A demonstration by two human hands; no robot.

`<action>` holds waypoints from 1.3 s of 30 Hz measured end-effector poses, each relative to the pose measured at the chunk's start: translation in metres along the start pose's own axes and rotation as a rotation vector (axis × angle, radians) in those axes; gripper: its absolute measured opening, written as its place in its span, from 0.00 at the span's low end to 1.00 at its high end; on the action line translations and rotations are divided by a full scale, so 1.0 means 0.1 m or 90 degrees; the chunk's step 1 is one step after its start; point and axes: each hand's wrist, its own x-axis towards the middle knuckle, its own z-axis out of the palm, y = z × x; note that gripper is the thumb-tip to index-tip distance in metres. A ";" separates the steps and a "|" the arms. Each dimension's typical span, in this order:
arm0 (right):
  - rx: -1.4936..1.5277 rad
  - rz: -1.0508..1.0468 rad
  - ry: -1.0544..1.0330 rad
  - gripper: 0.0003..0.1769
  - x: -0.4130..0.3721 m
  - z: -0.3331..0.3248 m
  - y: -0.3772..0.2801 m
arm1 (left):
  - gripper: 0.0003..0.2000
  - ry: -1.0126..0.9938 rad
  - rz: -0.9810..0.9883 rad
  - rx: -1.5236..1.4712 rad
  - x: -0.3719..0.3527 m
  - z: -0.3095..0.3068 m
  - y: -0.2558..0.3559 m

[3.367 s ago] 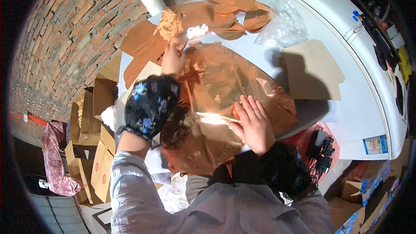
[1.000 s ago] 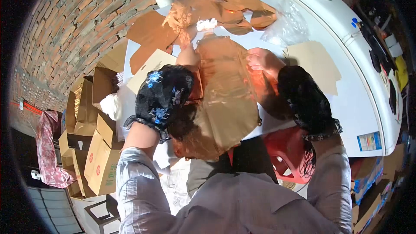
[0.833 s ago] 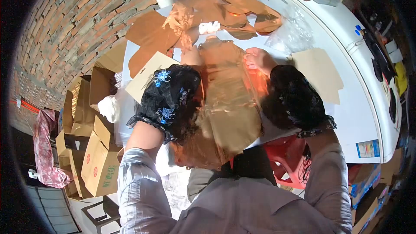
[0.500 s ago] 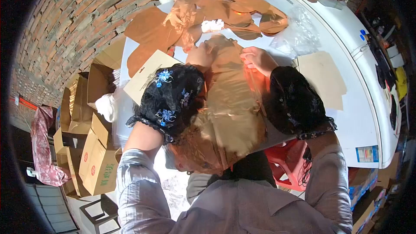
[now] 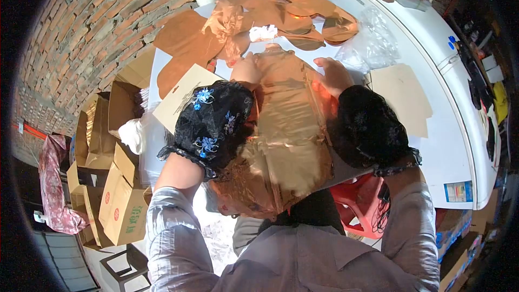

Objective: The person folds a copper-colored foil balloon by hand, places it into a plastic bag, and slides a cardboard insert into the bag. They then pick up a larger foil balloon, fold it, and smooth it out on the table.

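Observation:
A large copper-coloured foil sheet (image 5: 289,124) lies over the white table and hangs past its front edge toward my lap. My left hand (image 5: 247,71) rests at the foil's upper left edge; its fingertips are partly hidden, so its grip is unclear. At the upper right edge, my right hand (image 5: 334,75) has thumb and fingers apart, with the palm side near the foil. Behind my hands are more copper foil pieces (image 5: 189,38) and a small white bundle (image 5: 263,33). Beige card (image 5: 181,94) lies beside my left sleeve.
Clear plastic bags (image 5: 370,40) and beige sheets (image 5: 400,94) lie right of my right hand. A white fridge (image 5: 421,38) borders the table's right side. Open cardboard boxes (image 5: 116,200) stand at the left. A red stool (image 5: 362,200) is below the table edge.
My right hand has opened and moved slightly right, away from the foil's top edge it was pinching. My left hand has shifted slightly left.

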 end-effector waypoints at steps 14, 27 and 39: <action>0.006 -0.101 -0.039 0.17 -0.08 -0.12 -0.06 | 0.25 -0.012 -0.103 -0.060 0.11 0.03 -0.16; -0.039 -0.091 0.013 0.14 -0.13 -0.09 -0.18 | 0.26 -0.036 -0.101 -0.112 0.07 -0.07 -0.11; -0.028 0.010 0.059 0.13 0.02 0.11 -0.16 | 0.25 -0.025 -0.133 -0.131 0.01 -0.18 0.02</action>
